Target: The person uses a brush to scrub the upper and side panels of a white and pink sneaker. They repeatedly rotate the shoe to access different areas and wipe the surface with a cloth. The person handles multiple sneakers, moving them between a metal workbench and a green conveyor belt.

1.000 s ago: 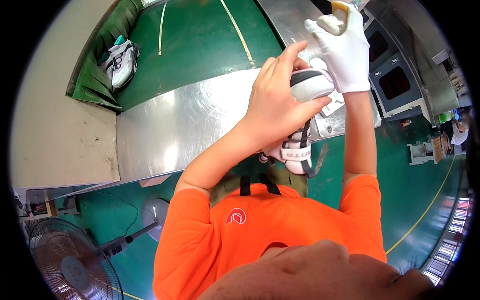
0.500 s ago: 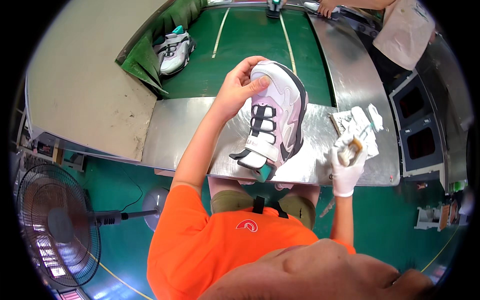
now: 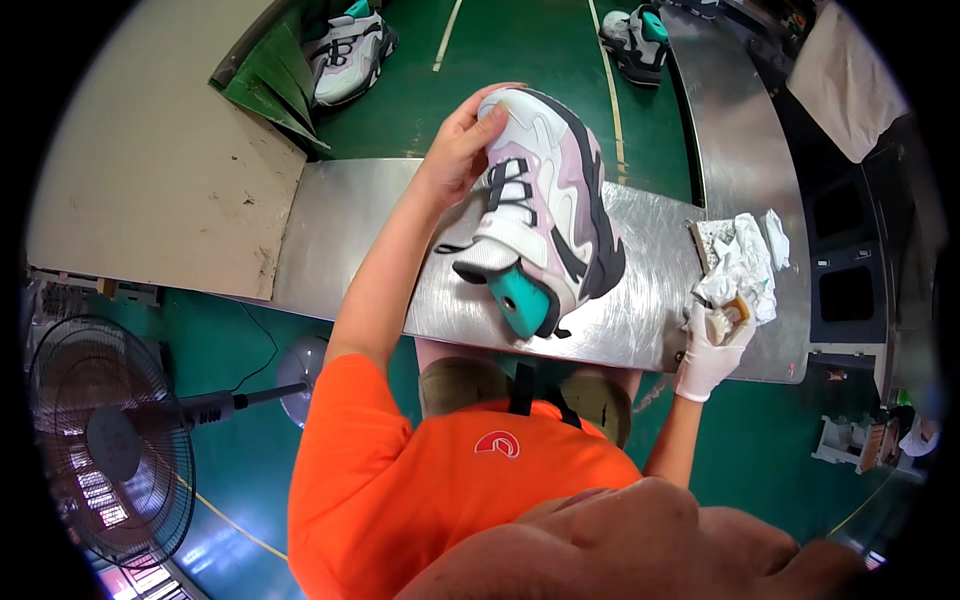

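Note:
My bare left hand (image 3: 466, 140) grips the toe of a white, lilac and black sneaker (image 3: 545, 190), thumb on top. The sneaker is held tilted above the steel table, its side and chunky sole showing, its heel toward me. Inside its collar sits a teal shoe last (image 3: 522, 303). At the table's right, my gloved right hand (image 3: 712, 345) is closed around a small brown-and-whitish brush (image 3: 728, 318), partly hidden by the fingers. Just beyond it lies a crumpled white cloth (image 3: 745, 262) on a speckled pad (image 3: 708, 240).
The steel table (image 3: 350, 225) borders a green conveyor belt (image 3: 500, 60). Another sneaker (image 3: 348, 62) is at the belt's left by green curtain flaps (image 3: 265, 100); one more sneaker (image 3: 637, 45) is at its right. A fan (image 3: 115, 440) stands at left. A person's pale apron (image 3: 850, 80) shows at upper right.
My left hand has turned the sneaker so its side and teal last show more. My right hand stays by the cloth with the brush. The far right sneaker has come nearer along the belt.

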